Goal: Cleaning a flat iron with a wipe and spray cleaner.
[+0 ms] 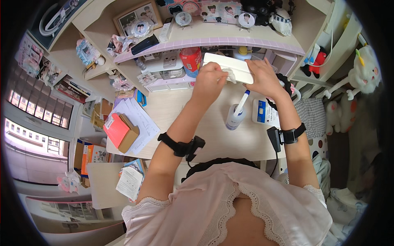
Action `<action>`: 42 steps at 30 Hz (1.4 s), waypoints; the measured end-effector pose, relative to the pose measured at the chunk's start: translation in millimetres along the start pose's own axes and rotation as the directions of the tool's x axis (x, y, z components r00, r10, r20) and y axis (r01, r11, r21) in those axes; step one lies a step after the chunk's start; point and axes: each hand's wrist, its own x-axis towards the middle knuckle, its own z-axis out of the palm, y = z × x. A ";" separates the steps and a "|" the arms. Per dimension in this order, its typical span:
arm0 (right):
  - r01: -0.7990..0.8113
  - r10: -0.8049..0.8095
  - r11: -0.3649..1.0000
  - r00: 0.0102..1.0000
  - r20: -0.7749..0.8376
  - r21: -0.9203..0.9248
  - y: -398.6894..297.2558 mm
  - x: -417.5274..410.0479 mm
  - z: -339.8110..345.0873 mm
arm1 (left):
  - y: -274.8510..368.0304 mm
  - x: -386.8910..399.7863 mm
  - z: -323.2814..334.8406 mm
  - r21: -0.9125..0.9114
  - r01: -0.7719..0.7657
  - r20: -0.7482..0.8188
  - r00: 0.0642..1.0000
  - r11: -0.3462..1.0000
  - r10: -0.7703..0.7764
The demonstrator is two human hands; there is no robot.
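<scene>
My right hand [263, 75] grips the right end of a long white case [227, 61], held up in front of the desk's lower shelf. The case looks like two long white panels side by side; whether it is hinged I cannot tell. My left hand [212, 80] pinches a crumpled whitish tissue or cloth [229, 75] against the front panel of the case. On the desk below my hands stands a clear bottle [235, 118] with a white and blue top part pointing up. To its right lies a white and blue packet [264, 111], partly hidden by my right arm.
Papers [144, 123] and a red and brown box [121, 132] lie at the desk's left. A red container [190, 60] stands behind my left hand, a yellow-capped bottle [243, 52] behind the case. The upper shelf [212, 40] with picture stands overhangs the desk.
</scene>
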 end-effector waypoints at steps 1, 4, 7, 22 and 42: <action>0.003 -0.003 1.000 1.000 0.000 -0.002 1.3 -0.2 -0.2 | 5.8 2.9 4.1 0.005 -0.050 0.001 0.999 0.999 0.050; -0.001 0.001 1.000 1.000 -0.018 0.025 1.7 -0.3 1.7 | -16.7 -0.6 -28.1 0.010 0.028 0.017 0.999 1.000 -0.028; 0.012 -0.012 1.000 1.000 0.003 0.012 -2.6 0.1 2.5 | -16.4 -3.7 -35.9 0.054 0.197 0.035 0.979 0.979 -0.199; -0.072 0.079 0.996 0.987 0.140 -0.052 0.4 -10.3 -17.7 | 19.8 61.6 47.9 -0.169 0.066 0.188 0.982 0.983 -0.034; -0.173 0.172 0.985 0.983 0.061 0.003 34.3 -39.7 -12.5 | -6.8 63.2 0.1 0.471 -0.232 0.547 0.834 0.851 -0.076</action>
